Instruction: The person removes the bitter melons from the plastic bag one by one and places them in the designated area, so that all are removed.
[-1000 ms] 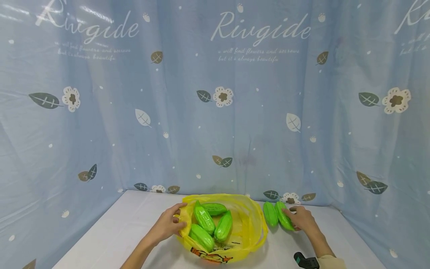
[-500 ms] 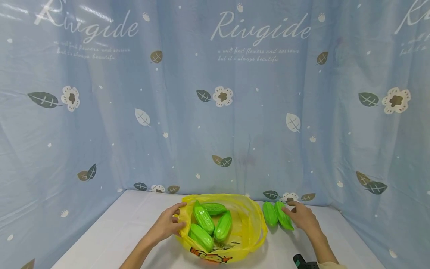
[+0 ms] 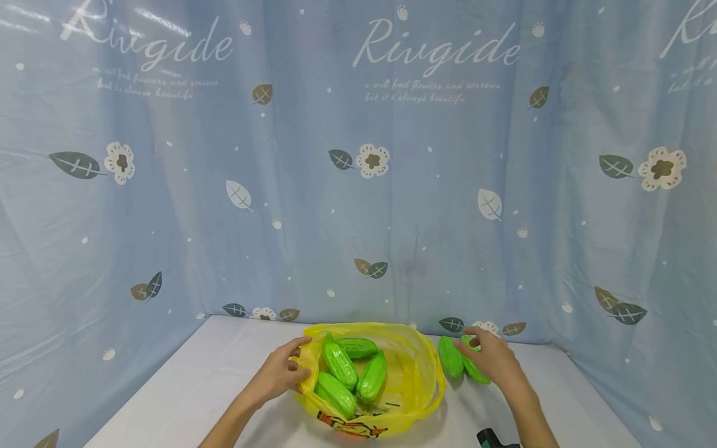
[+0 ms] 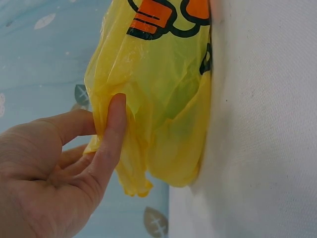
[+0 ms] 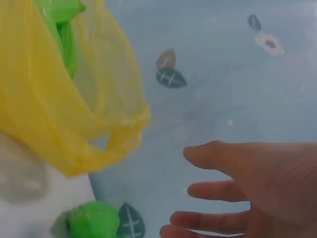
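A yellow plastic bag (image 3: 411,423) lies with its mouth wide, several glossy green ridged fruits (image 3: 339,364) inside. My left hand (image 3: 280,372) pinches its left rim; in the left wrist view thumb and fingers grip the thin plastic (image 4: 173,89). Right of the bag, two more of these elongated green fruits lie side by side on the table, the nearer to the bag (image 3: 450,358) and its neighbour (image 3: 477,374). My right hand (image 3: 495,359) hovers over that pair, covering part of the neighbour, fingers apart and nothing held. The right wrist view shows those spread fingers (image 5: 213,191) too.
A white table (image 3: 201,373) spreads under everything. Behind and on both sides hangs a blue curtain (image 3: 414,218) with leaf and flower prints. A dark device (image 3: 490,438) sits by the right wrist at the bottom edge.
My right hand has let go of the right-hand green fruit, lifted slightly and shifted left over the pair. The left hand and the bag have stayed put.
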`<move>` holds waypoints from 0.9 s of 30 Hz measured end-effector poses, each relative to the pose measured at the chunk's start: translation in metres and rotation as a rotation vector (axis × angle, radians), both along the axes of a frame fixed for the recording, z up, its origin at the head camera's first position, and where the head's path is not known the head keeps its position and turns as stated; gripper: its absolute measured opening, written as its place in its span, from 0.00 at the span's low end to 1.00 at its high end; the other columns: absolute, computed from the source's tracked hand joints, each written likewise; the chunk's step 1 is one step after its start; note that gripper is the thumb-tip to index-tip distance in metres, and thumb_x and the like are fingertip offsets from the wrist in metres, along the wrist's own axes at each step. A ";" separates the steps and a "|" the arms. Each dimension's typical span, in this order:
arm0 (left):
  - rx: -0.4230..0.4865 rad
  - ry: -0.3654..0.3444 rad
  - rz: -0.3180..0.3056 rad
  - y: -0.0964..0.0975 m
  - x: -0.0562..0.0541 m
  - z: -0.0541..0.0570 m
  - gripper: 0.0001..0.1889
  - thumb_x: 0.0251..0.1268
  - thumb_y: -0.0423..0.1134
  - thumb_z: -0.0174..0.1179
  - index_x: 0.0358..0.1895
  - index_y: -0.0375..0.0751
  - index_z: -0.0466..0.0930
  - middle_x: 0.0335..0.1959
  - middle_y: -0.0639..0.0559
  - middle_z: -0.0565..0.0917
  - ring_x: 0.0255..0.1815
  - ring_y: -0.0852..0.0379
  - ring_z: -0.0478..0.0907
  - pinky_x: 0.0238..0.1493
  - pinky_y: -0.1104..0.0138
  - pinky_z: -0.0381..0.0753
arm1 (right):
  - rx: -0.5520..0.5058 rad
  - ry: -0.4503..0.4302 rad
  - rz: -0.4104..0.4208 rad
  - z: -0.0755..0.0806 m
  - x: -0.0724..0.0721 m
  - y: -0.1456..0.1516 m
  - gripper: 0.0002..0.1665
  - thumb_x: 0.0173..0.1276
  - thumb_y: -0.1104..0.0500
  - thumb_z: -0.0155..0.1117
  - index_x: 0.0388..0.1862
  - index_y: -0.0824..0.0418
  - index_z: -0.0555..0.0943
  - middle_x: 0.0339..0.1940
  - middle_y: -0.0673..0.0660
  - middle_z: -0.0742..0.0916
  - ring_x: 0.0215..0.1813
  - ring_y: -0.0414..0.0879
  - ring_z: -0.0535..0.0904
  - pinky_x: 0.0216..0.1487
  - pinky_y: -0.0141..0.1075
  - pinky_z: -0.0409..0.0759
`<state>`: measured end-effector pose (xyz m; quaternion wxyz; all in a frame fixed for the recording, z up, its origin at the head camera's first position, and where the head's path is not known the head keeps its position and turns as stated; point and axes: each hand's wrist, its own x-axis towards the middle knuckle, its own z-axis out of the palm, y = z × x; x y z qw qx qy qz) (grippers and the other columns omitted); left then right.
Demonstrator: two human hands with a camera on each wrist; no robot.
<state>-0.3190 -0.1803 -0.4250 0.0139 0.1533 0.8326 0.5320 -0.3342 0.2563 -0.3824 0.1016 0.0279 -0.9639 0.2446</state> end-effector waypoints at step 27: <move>0.013 0.009 -0.010 -0.001 0.001 0.002 0.37 0.60 0.29 0.64 0.72 0.31 0.59 0.51 0.34 0.75 0.34 0.54 0.82 0.27 0.60 0.89 | -0.076 -0.009 0.114 0.023 0.032 -0.078 0.33 0.63 0.41 0.67 0.61 0.58 0.79 0.44 0.57 0.87 0.41 0.48 0.83 0.37 0.45 0.85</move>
